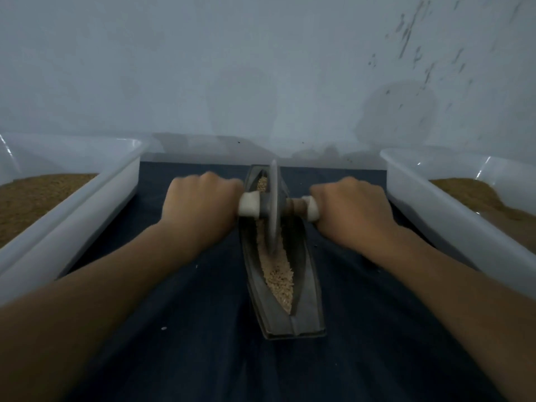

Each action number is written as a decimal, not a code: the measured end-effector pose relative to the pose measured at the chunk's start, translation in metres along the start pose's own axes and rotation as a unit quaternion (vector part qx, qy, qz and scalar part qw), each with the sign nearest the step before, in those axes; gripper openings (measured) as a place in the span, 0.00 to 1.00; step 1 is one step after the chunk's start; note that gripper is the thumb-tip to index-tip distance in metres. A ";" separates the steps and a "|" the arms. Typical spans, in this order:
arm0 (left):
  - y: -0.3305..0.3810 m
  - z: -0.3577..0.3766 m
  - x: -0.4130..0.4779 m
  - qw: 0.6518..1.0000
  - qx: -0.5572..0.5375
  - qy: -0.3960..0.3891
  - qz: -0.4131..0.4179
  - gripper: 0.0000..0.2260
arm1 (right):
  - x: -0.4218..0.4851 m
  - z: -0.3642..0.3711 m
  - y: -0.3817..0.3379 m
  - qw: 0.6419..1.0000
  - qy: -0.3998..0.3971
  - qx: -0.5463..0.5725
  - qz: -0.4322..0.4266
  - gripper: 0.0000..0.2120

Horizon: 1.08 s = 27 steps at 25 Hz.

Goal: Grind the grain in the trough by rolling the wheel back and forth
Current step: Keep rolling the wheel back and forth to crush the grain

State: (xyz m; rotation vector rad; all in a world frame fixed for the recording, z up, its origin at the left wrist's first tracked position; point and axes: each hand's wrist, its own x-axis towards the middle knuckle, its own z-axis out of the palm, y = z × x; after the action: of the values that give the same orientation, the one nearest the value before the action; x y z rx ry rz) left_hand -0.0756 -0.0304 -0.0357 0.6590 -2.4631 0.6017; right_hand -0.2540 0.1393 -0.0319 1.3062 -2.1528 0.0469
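Observation:
A long grey boat-shaped trough point(307, 288) lies lengthwise on a dark blue cloth, running away from me. Pale grain point(278, 274) fills its groove. A thin grey wheel point(273, 207) stands upright in the groove, toward the far half of the trough. An axle with white handle ends passes through it. My left hand point(200, 207) grips the left handle point(249, 207). My right hand point(351, 210) grips the right handle point(311, 208). Both fists sit level on either side of the wheel.
A white plastic tub point(95, 198) holding brown grain stands at the left, another white tub point(441, 210) with brown grain at the right. A pale wall with dark specks rises just behind the trough. The dark cloth point(188, 329) covers the surface toward me.

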 end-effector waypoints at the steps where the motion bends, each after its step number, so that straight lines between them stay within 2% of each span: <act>1: 0.001 -0.008 -0.017 1.000 0.007 0.021 0.022 0.16 | -0.019 -0.008 -0.001 0.999 0.026 -0.012 -0.027 0.16; 3: -0.001 -0.022 -0.033 0.998 -0.002 0.044 0.042 0.24 | -0.037 -0.019 0.003 0.995 0.080 -0.027 -0.058 0.20; 4: -0.001 -0.024 -0.033 0.998 -0.006 0.034 0.045 0.24 | -0.037 -0.022 0.005 0.995 0.082 -0.029 -0.057 0.21; 6: 0.004 -0.016 -0.029 0.999 0.022 -0.014 0.018 0.17 | -0.027 -0.017 0.002 0.997 0.049 -0.030 -0.041 0.22; 9: 0.007 0.001 0.009 0.999 0.027 -0.030 -0.022 0.03 | 0.009 0.012 -0.001 1.000 -0.003 0.023 0.019 0.14; 11: 0.005 0.003 0.030 0.999 0.021 -0.045 -0.022 0.04 | 0.026 0.022 -0.001 0.998 -0.019 0.051 0.040 0.08; 13: 0.004 0.003 0.029 0.999 0.024 -0.032 -0.009 0.03 | 0.020 0.022 0.002 0.998 -0.015 0.049 0.042 0.11; 14: 0.004 0.002 0.021 0.999 0.024 -0.022 0.001 0.04 | 0.010 0.021 0.003 0.999 -0.006 0.033 0.032 0.14; 16: 0.003 -0.003 -0.005 0.999 0.022 0.006 0.023 0.14 | -0.013 0.013 0.004 1.000 0.023 0.009 0.005 0.19; 18: 0.003 -0.013 -0.026 0.999 0.017 0.029 0.022 0.20 | -0.026 -0.005 0.004 0.999 0.033 0.029 -0.024 0.17; 20: 0.006 -0.020 -0.040 1.000 -0.002 0.017 -0.007 0.20 | -0.024 -0.022 -0.001 0.997 0.010 0.035 -0.064 0.12; 21: 0.008 -0.018 -0.045 0.999 -0.022 0.003 -0.032 0.18 | -0.021 -0.031 -0.001 0.997 0.010 0.015 -0.072 0.20; 22: 0.009 -0.016 -0.048 0.997 -0.041 -0.005 -0.063 0.17 | -0.019 -0.042 0.001 0.997 0.014 0.006 -0.073 0.33; 23: 0.008 -0.011 -0.049 0.994 -0.059 -0.003 -0.091 0.14 | -0.020 -0.057 0.004 0.996 0.045 0.036 -0.065 0.42; 24: 0.005 -0.008 -0.048 0.990 -0.082 0.005 -0.117 0.11 | -0.025 -0.068 0.009 0.990 0.101 0.085 -0.056 0.46; 26: -0.002 -0.007 -0.046 0.971 -0.166 0.010 -0.169 0.06 | -0.049 -0.067 0.018 0.960 0.201 0.195 -0.011 0.41; 27: -0.006 -0.006 -0.045 0.957 -0.211 0.004 -0.197 0.04 | -0.063 -0.061 0.020 0.947 0.211 0.238 0.037 0.37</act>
State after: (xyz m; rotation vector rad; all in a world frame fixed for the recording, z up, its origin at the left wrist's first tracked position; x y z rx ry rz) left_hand -0.0364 -0.0177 -0.0553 0.9250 -2.2521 -0.0758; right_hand -0.2206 0.2202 -0.0095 1.3174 -1.8704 0.8469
